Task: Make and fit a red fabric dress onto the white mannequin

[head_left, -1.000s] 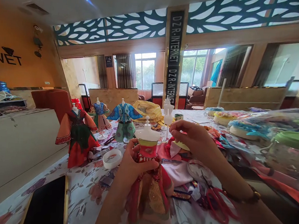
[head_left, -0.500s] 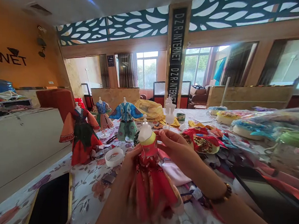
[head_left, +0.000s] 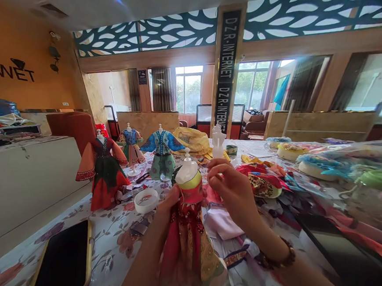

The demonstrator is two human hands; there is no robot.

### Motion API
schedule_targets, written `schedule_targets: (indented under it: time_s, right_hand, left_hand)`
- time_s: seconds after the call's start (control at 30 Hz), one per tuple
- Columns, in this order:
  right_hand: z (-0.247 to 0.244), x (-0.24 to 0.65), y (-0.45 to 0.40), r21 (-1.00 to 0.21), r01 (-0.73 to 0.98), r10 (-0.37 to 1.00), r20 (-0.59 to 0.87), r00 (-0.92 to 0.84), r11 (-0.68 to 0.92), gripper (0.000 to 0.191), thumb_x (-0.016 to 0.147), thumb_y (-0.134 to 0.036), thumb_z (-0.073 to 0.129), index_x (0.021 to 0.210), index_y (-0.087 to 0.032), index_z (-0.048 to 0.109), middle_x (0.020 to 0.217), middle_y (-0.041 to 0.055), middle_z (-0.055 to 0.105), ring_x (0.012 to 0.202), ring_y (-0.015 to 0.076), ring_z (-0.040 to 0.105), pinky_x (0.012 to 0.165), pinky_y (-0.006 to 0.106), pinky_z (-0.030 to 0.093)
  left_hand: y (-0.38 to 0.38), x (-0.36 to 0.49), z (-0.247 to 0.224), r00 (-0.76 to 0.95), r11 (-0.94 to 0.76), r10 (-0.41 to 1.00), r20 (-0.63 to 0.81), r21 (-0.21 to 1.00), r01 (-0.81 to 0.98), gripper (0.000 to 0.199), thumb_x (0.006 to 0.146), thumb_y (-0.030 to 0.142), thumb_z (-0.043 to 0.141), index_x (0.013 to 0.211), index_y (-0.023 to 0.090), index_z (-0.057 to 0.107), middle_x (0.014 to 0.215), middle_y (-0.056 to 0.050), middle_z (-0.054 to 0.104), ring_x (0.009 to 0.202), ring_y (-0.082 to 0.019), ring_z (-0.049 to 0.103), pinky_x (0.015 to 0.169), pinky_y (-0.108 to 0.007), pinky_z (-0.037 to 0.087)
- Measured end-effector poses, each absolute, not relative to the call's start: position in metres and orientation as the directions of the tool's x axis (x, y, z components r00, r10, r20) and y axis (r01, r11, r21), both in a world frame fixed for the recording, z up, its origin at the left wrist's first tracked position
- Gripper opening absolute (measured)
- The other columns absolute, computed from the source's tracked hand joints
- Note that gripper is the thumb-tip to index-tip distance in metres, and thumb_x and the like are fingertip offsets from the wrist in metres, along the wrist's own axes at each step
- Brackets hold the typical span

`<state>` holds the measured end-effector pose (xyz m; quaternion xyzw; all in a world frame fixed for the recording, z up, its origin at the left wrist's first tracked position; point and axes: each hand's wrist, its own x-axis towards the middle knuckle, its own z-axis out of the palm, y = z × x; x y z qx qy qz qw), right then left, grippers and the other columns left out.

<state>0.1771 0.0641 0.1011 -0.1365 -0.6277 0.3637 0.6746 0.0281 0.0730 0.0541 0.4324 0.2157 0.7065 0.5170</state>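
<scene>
My left hand (head_left: 166, 209) is closed round a small white dress-form mannequin (head_left: 186, 171), gripping it at the waist from the left. The mannequin wears a strapless doll dress (head_left: 189, 231) with a yellow and pink-red band at the bust and a long red and gold skirt. To the right of the bust, my right hand (head_left: 230, 185) is lifted clear, its thumb and fingers curled together; whatever they pinch, if anything, is too small to make out. A brown beaded bracelet circles the right wrist. Pink cloth (head_left: 222, 222) lies below that hand.
At the left stand several dressed mannequins, including one in red and green (head_left: 105, 167) and one in blue (head_left: 160, 151). Close by are a white round dish (head_left: 146, 201) and a phone (head_left: 64, 256). Fabric scraps (head_left: 264, 179), a dark tablet (head_left: 338, 247) and a green-lidded jar (head_left: 372, 192) fill the right.
My right hand has come away from the dress bust, moving slightly right and up. The mannequin has turned a little in my left hand, showing more of the skirt's gold panel.
</scene>
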Motion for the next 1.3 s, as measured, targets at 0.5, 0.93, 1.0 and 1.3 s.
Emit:
schedule_targets:
  time_s: [0.5, 0.93, 1.0, 1.3]
  right_hand:
    - [0.101, 0.18, 0.046, -0.145, 0.264, 0.153, 0.988, -0.008, 0.954, 0.016, 0.078, -0.011, 0.071, 0.079, -0.027, 0.067, 0.092, -0.0014, 0.056, 0.085, 0.0122, 0.055, 0.073, 0.027, 0.047]
    - [0.079, 0.179, 0.054, 0.045, 0.564, -0.041, 0.999, -0.02, 0.825, 0.01, 0.082, -0.024, 0.069, 0.079, -0.033, 0.067, 0.084, 0.0004, 0.06, 0.072, 0.0177, 0.056, 0.067, 0.037, 0.045]
    - [0.075, 0.179, 0.055, 0.014, 0.576, -0.016, 1.0, -0.002, 0.817, 0.009, 0.081, -0.027, 0.07, 0.079, -0.035, 0.068, 0.084, 0.0008, 0.06, 0.073, 0.0187, 0.057, 0.067, 0.038, 0.045]
    - [0.075, 0.177, 0.06, 0.029, 0.578, -0.026, 1.0, -0.013, 0.816, 0.01, 0.083, -0.022, 0.068, 0.088, -0.03, 0.068, 0.089, 0.0013, 0.059, 0.079, 0.0168, 0.057, 0.07, 0.034, 0.048]
  left_hand:
    - [0.061, 0.028, 0.065, 0.19, -0.274, 0.877, 0.442, 0.784, -0.556, 0.058, 0.051, 0.034, 0.079, 0.104, 0.019, 0.061, 0.078, -0.003, 0.071, 0.073, -0.025, 0.068, 0.059, -0.029, 0.051]
    - [0.048, 0.041, 0.067, -0.064, -0.529, 0.832, 0.551, 0.753, -0.392, 0.048, 0.067, 0.019, 0.074, 0.105, 0.024, 0.045, 0.082, 0.002, 0.066, 0.068, -0.012, 0.059, 0.063, -0.022, 0.042]
    - [0.046, 0.043, 0.066, -0.104, -0.555, 0.823, 0.559, 0.75, -0.359, 0.044, 0.07, 0.02, 0.071, 0.105, 0.024, 0.045, 0.082, 0.002, 0.065, 0.07, -0.012, 0.058, 0.065, -0.022, 0.042]
    - [0.046, 0.049, 0.059, -0.23, -0.664, 0.747, 0.624, 0.714, -0.22, 0.044, 0.071, 0.016, 0.072, 0.104, 0.024, 0.045, 0.088, -0.001, 0.064, 0.078, -0.015, 0.061, 0.072, -0.027, 0.046]
